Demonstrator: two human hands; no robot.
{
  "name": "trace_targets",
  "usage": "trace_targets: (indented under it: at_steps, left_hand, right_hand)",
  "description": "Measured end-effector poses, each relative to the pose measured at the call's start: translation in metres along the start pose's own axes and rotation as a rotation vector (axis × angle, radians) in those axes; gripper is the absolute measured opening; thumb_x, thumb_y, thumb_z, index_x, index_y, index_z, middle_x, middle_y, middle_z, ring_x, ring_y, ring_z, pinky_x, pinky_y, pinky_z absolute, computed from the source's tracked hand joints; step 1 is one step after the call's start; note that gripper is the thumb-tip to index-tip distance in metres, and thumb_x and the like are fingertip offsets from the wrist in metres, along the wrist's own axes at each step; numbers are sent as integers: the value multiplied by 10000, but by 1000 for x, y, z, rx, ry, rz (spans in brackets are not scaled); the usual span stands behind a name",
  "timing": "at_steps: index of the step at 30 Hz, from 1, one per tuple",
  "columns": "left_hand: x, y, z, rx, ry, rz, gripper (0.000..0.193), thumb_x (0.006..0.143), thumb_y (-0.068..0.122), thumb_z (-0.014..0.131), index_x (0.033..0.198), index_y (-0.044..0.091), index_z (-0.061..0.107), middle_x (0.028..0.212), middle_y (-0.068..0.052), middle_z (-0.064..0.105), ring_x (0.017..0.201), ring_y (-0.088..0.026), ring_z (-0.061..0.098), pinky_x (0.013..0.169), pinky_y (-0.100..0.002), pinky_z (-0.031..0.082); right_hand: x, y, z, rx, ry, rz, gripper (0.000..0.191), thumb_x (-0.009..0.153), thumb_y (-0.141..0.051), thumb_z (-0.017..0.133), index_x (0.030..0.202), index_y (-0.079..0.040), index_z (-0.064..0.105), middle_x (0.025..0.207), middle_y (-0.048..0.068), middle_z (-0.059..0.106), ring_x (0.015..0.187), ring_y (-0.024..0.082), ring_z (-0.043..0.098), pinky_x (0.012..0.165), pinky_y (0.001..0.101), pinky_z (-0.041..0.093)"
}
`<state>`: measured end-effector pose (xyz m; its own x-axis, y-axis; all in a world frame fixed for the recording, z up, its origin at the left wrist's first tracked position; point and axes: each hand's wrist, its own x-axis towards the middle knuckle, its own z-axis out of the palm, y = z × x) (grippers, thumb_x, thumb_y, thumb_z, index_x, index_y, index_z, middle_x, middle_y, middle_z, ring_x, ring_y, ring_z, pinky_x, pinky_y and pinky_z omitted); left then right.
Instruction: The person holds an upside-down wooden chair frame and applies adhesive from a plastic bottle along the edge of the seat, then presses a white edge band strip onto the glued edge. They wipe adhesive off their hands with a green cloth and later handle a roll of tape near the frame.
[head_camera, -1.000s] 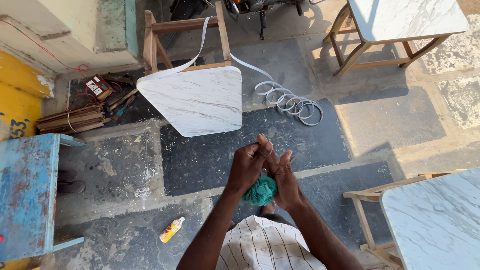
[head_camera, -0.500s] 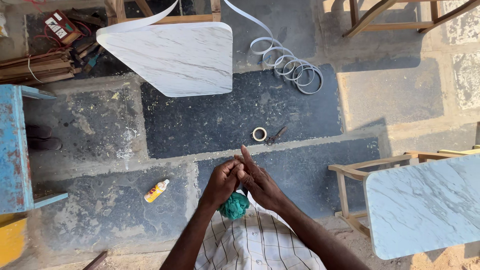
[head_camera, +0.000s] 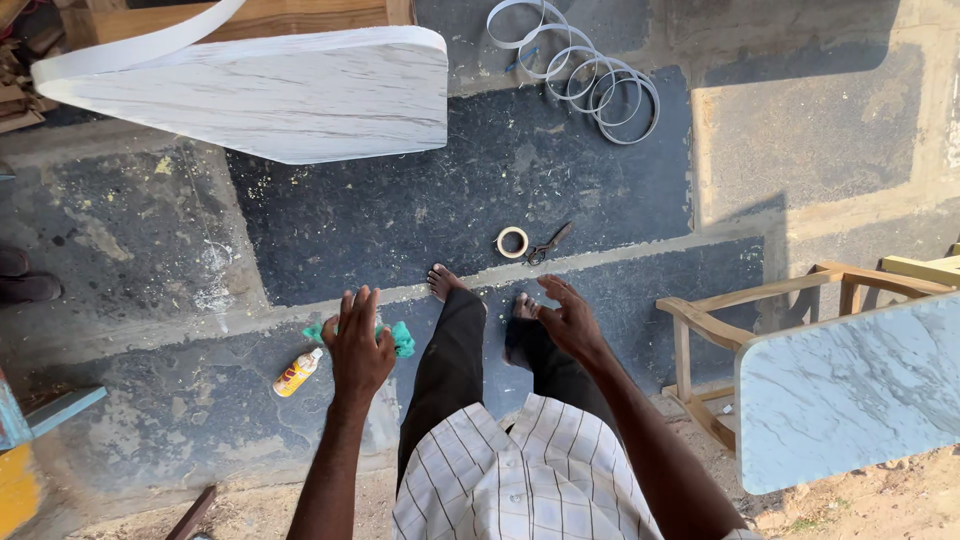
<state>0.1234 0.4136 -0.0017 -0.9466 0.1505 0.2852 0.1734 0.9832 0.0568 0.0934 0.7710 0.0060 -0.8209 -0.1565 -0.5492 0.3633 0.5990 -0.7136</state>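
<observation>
In the head view, a green cloth (head_camera: 400, 338) is pinched in the grip of the left hand (head_camera: 358, 347) at lower centre-left of the frame, above the dark floor (head_camera: 420, 200). The right hand (head_camera: 570, 322), at centre, is seen with fingers spread, holding nothing. A small yellow bottle (head_camera: 298, 372) lies left of the cloth; a tape roll (head_camera: 512, 242) and scissors (head_camera: 548, 242) lie beyond the bare feet.

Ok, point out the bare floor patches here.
Free: dark floor between the marble tabletop and the feet; grey slab right of the coiled strip. Crowded: around tape roll and scissors, and by the left hand, green cloth and bottle.
</observation>
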Motion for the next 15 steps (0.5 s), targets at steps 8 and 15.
trace_targets:
  at_steps: [8,15]
  left_hand:
    - [-142,30,145,-548,-838,-1252,372,1011,373,616,970,32,758,593,-93,663,508,-235,658,568,-393,524]
    - [-247,41,299,-481,-1075,-1529,314,930,336,693,1099,73,722,704,-117,720,606,-248,716,637,-405,581]
  right_hand:
    - [193,237,97,-1015,231,74,344,903,-614,604,970,-313,758,1304,311,661,1166,419,672,1035,472,531]
    - [312,358,181,-501,-236,210,677,861,-131,591,1511,-99,407,1572,287,343,1154,491,577,914,525,521]
